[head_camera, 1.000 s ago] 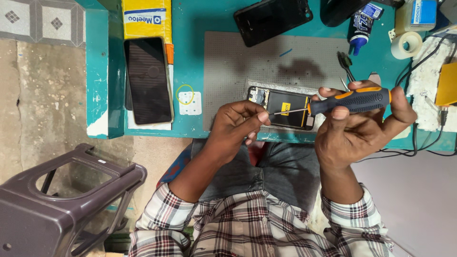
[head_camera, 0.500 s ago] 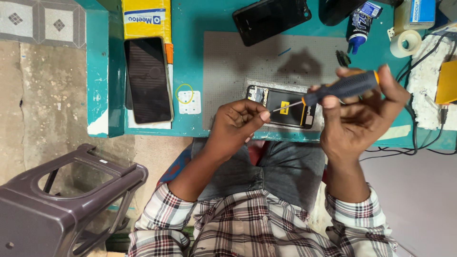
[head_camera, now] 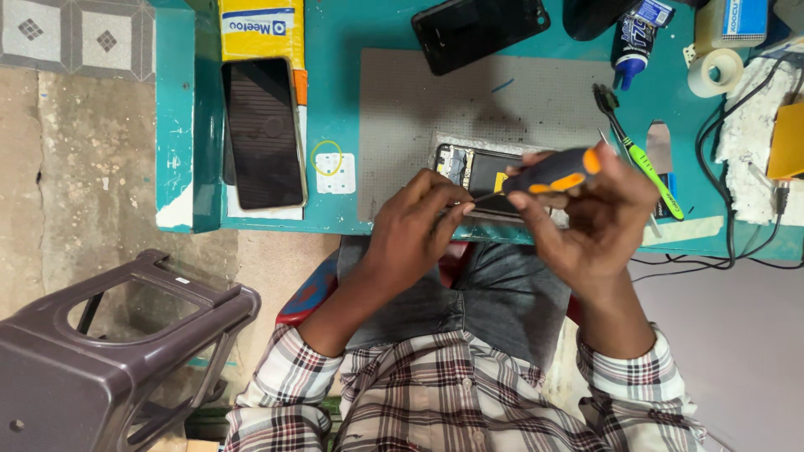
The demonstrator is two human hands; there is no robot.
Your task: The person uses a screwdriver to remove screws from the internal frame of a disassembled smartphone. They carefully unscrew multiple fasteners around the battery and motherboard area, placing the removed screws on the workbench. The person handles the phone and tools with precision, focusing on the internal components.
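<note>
Phone (head_camera: pixel 476 170) with its back off lies on a grey mat (head_camera: pixel 402 109) near the front edge of our teal worktop (head_camera: pixel 343 50). We can see its dark inside and a small yellow patch. Our hands cover much of it, so only its left end and part of the middle show.

Around it we see lots of things. A second phone (head_camera: pixel 262 134) with a dark screen lies to the left on a white sheet, and a yellow box (head_camera: pixel 261 29) sits above it. A third dark phone (head_camera: pixel 480 29) lies at the far edge of the mat. A small white card with a yellow ring (head_camera: pixel 333 167) sits between the mat and the second phone. To the right are a green brush (head_camera: pixel 641 159), a blue and white glue tube (head_camera: pixel 632 42), a roll of tape (head_camera: pixel 714 73) and black wires (head_camera: pixel 720 209). A dark plastic stool (head_camera: pixel 109 351) stands on the floor at our left.

Our right hand (head_camera: pixel 599 222) is closed around a black and orange screwdriver (head_camera: pixel 544 176). Its thin tip points left, towards our other fingers. Our left hand (head_camera: pixel 414 230) pinches at the tip, just over the open phone. We cannot tell if it holds a tiny part.
</note>
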